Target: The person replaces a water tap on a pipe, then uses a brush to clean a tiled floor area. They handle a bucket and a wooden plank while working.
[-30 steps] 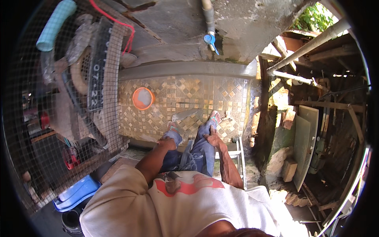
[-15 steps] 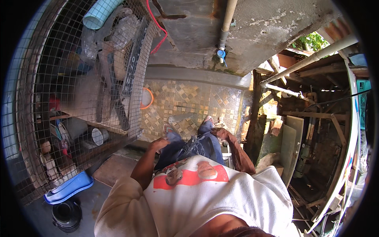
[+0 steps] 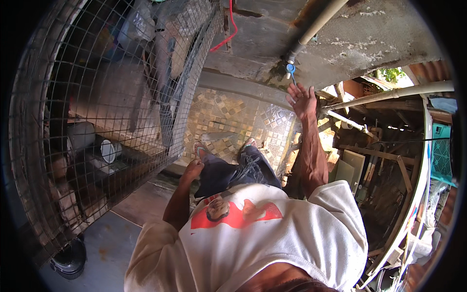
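Note:
My right hand (image 3: 302, 100) reaches forward and up, palm turned up and fingers spread, holding nothing. Its fingertips are just below the lever of a blue-handled tap (image 3: 291, 69) on the wall, and I cannot tell whether they touch it. Close beside the left leg of my dark blue trousers (image 3: 219, 170), my left hand (image 3: 194, 168) is loosely closed. Whatever it holds, if anything, is hidden. My feet in sandals stand on the tiled floor (image 3: 219, 109).
A wire mesh cage (image 3: 131, 97) with odds and ends inside stands at my left. A pale pipe (image 3: 321, 22) runs down the wall to the tap, and another pipe (image 3: 389, 97) crosses at the right. A black container (image 3: 69, 260) sits low at left; a red cord (image 3: 231, 31) hangs above.
My right hand has left the right side of my trousers and risen to the tap, its fingers spreading. My left hand stays by the trouser leg. The whole view has shifted.

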Available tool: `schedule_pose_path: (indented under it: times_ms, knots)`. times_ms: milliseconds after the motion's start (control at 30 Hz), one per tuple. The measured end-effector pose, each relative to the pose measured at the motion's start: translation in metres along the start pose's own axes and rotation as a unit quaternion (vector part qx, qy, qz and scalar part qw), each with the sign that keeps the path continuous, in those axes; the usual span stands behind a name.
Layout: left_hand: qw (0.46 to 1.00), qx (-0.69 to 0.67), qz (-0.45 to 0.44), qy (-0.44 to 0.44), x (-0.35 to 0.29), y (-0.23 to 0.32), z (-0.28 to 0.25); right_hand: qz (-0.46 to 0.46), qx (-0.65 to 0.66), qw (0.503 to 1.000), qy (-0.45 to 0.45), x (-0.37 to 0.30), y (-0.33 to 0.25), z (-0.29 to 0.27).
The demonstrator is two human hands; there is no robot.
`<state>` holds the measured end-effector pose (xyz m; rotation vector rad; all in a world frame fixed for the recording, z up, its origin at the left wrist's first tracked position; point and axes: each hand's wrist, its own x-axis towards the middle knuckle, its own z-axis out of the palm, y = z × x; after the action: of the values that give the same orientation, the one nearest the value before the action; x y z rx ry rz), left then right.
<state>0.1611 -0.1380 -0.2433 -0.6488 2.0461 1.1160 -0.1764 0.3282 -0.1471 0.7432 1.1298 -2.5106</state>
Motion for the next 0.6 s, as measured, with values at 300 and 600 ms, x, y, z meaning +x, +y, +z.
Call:
schedule_pose_path:
  times_ms: [300, 600]
  knots:
    - [0.994, -0.075, -0.017, 0.072, -0.02, -0.036, 0.03, 0.086, 0.011, 0.993, -0.079, 0.095, -0.056, 0.037]
    - [0.993, -0.073, -0.035, 0.091, -0.028, -0.059, 0.05, 0.078, 0.049, 0.991, -0.093, 0.095, -0.06, 0.034]
